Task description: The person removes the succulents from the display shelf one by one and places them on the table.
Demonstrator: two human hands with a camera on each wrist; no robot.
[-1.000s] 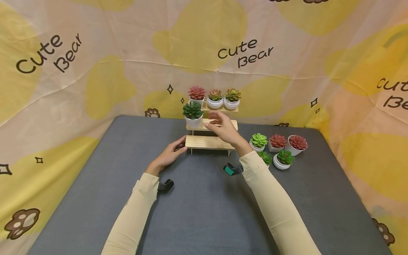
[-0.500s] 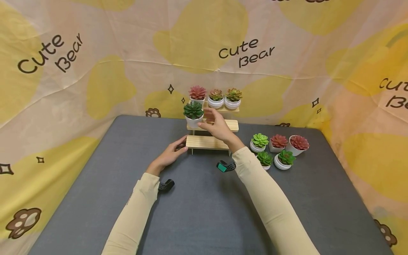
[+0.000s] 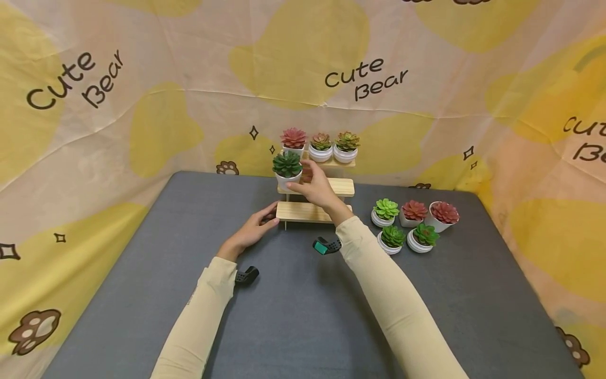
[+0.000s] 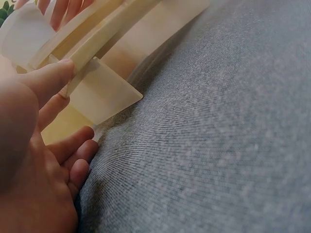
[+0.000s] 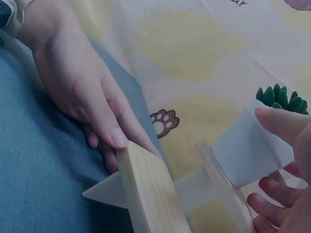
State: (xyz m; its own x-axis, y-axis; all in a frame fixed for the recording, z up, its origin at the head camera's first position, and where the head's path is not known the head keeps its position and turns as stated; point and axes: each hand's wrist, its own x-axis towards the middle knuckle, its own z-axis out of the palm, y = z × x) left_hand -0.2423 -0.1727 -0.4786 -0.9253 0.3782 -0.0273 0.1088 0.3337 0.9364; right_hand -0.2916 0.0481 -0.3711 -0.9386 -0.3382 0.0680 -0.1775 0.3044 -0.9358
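A three-tier wooden shelf stand (image 3: 303,211) rises at the back of the table. My left hand (image 3: 251,229) pinches the left end of its lowest board, thumb (image 4: 58,73) at the board's edge, other fingers curled below. On the left end of the middle tier sits a dark green succulent (image 3: 286,164) in a white pot (image 5: 252,145). My right hand (image 3: 317,187) holds this pot from its right side, the thumb (image 5: 277,120) on the front and the other fingers reaching behind. The right wrist view shows the pot upright relative to the board, right at its surface.
On the top tier stand a pink succulent (image 3: 293,138) and two greenish-red ones, the nearer to centre being a small rosette (image 3: 320,147). Several more potted succulents, including a bright green one (image 3: 385,209) and a red one (image 3: 444,213), cluster on the table (image 3: 473,295) at right.
My right hand has moved left along the middle tier and closed its thumb and fingers about the dark green succulent's pot. The left hand stays at the stand.
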